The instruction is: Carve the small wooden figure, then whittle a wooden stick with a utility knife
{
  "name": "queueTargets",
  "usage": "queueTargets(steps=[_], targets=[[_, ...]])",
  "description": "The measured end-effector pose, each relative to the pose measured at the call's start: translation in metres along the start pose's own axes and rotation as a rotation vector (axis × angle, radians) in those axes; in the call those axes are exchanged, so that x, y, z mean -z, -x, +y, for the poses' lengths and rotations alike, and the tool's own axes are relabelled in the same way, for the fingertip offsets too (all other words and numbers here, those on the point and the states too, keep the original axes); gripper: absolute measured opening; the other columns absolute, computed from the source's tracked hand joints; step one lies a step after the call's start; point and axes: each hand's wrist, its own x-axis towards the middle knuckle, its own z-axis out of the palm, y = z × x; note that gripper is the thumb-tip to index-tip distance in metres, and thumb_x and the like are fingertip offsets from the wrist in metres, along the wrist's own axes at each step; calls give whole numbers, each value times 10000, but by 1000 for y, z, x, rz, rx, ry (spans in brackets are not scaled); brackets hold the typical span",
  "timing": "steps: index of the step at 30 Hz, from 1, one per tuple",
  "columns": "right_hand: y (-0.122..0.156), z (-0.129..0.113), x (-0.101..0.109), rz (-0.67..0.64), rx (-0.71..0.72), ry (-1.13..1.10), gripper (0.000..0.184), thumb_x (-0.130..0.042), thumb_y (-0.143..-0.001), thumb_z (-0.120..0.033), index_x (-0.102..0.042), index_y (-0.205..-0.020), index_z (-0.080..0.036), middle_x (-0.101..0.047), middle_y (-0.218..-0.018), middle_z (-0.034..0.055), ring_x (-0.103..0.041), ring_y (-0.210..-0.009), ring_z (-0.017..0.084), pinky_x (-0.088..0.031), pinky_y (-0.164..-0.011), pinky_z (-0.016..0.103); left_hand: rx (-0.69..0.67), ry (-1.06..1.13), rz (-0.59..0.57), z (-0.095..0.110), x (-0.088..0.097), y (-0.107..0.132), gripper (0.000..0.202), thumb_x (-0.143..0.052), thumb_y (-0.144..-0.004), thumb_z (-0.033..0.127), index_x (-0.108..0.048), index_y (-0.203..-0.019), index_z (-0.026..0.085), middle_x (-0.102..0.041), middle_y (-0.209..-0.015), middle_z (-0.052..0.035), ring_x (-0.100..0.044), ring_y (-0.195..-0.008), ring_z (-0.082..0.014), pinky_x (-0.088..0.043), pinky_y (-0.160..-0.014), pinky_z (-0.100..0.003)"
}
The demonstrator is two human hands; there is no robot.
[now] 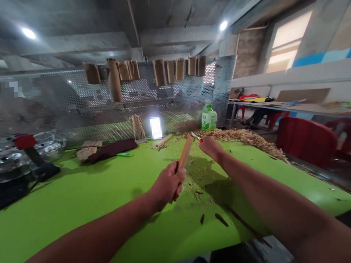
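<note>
My left hand [168, 183] is closed around the lower end of a flat strip of wood [185, 153], which slants up and away over the green table [108, 200]. Just right of the strip's far end, my right hand [212, 147] grips a small knife [196, 136] with a pale blade and a bit of red at the handle. The blade points toward the strip's tip; whether they touch I cannot tell. Fine wood shavings [193, 186] lie scattered beneath my hands.
A heap of curled shavings [242, 138] runs along the right back edge beside a green bottle [209, 118]. A lit screen [156, 128] stands at the back, near a dark cloth [113, 150]. A red-and-black tool [26, 142] is at left, a red chair [306, 140] at right.
</note>
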Motion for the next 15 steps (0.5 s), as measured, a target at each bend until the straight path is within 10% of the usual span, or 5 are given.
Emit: queueTargets(steps=[6,15], targets=[[32,-34,-6,88,214,-126,326,-447,-899,-276,-728,-1037,-185,-743,-949,106,-669,-842,201,-390,-650,242,20,44,292,-12,21,-28,145,-546,-867,305,-464,-912,193,-453,-576,83,-409,-384,-64,-373,-381,-181],[66,-65,-12,-41,385,98,320,-456,-886,-282,-729,-1043,-227,-750,-965,101,-672,-807,190,-403,-657,247,15,-8,282,-11,19,-28,65,-500,-868,250,-465,-906,209,-416,-555,96,-357,-382,-66,-303,-370,-170]])
